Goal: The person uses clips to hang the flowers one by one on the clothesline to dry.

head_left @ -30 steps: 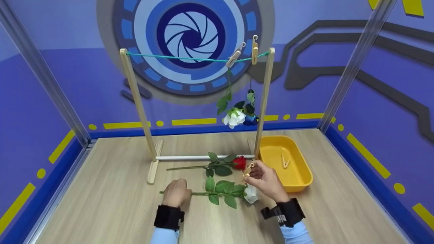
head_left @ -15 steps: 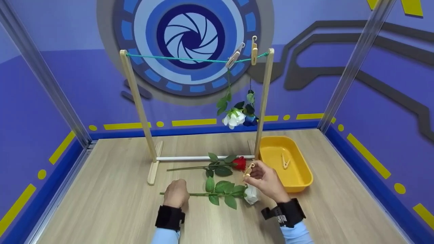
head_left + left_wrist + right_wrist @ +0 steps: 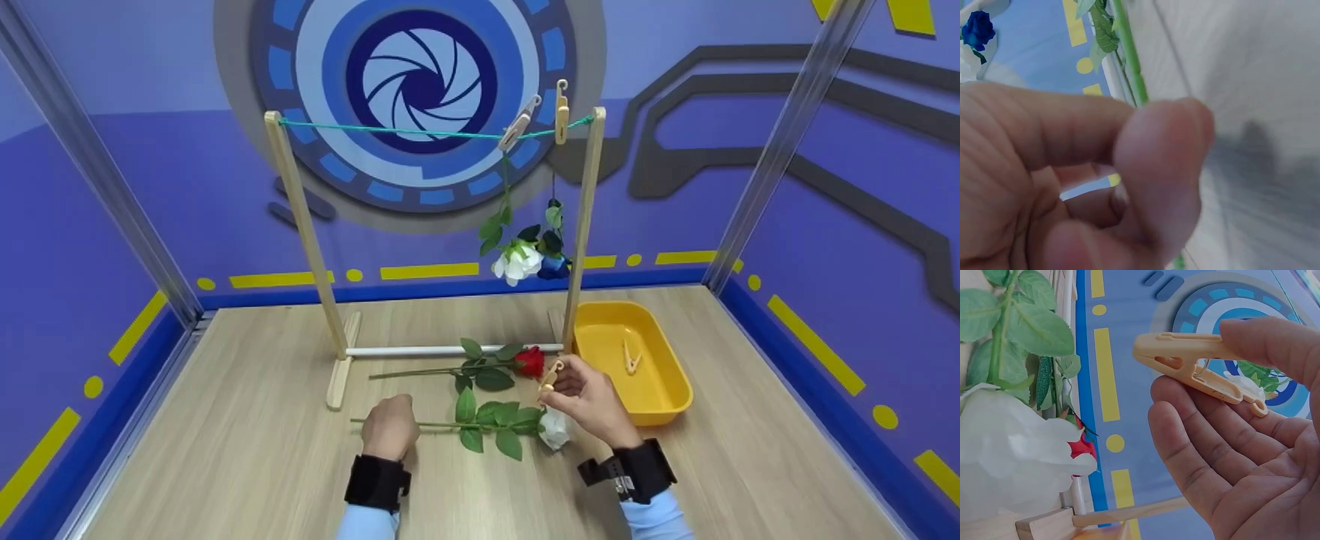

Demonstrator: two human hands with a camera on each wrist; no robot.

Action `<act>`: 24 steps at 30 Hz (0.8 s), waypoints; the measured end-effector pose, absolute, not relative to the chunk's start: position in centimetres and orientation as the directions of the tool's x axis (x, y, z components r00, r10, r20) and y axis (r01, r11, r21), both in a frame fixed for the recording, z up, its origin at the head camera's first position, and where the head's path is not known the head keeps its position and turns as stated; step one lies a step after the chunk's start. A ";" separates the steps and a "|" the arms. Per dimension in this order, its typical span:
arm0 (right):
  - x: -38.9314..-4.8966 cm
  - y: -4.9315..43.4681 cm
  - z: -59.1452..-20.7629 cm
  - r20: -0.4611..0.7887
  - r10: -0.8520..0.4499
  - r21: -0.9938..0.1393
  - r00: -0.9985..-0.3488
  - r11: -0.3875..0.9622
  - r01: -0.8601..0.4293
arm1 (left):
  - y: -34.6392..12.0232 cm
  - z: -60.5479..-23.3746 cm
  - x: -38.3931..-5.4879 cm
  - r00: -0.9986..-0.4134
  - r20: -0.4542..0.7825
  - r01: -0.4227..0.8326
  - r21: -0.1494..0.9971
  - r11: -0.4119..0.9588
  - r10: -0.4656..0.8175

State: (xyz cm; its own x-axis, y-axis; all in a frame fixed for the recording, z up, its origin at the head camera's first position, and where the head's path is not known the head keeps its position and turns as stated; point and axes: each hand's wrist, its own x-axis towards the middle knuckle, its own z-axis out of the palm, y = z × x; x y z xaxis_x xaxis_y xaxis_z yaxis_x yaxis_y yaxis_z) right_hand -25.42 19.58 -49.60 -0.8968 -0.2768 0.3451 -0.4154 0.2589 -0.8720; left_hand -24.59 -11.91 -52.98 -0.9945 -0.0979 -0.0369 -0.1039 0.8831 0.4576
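My left hand point(image 3: 390, 427) pinches the green stem of a white rose point(image 3: 554, 429) between thumb and finger, near the stem's end. In the left wrist view the stem point(image 3: 1133, 62) runs up out of the fingertips. The rose lies sideways over the table, its bloom to the right below my right hand. My right hand point(image 3: 589, 397) holds a yellowish clothespin point(image 3: 1185, 363) between thumb and fingers, with the hook end toward the palm. Just behind, a red rose point(image 3: 529, 362) lies on the table with its stem pointing left.
A wooden rack point(image 3: 304, 217) with a green cord point(image 3: 390, 129) stands behind. From the cord hang a white rose point(image 3: 517, 261) and a blue rose point(image 3: 553, 265), with two clothespins on the cord above them. A yellow tray point(image 3: 679, 382) at right holds one clothespin point(image 3: 631, 358).
The white rose's stem end has risen slightly at my left hand, tilting the stem a little. My right hand and its clothespin have stayed put.
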 end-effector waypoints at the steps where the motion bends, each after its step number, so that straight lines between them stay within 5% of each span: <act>1: -25.4 19.6 -49.6 0.345 -0.276 -0.873 -0.897 0.258 -0.414 | -11.9 -52.9 -24.6 -0.995 -0.022 -0.099 0.465 0.880 -0.100; 13: -25.5 19.5 -49.6 0.335 -0.272 -0.882 -0.902 0.246 -0.402 | -11.8 -51.6 -24.4 -0.975 0.179 0.010 0.634 0.773 -0.134; 24: -25.4 19.4 -49.5 0.310 -0.271 -0.883 -0.911 0.273 -0.382 | -11.2 -50.6 -24.5 -0.827 0.507 0.272 0.739 0.616 -0.243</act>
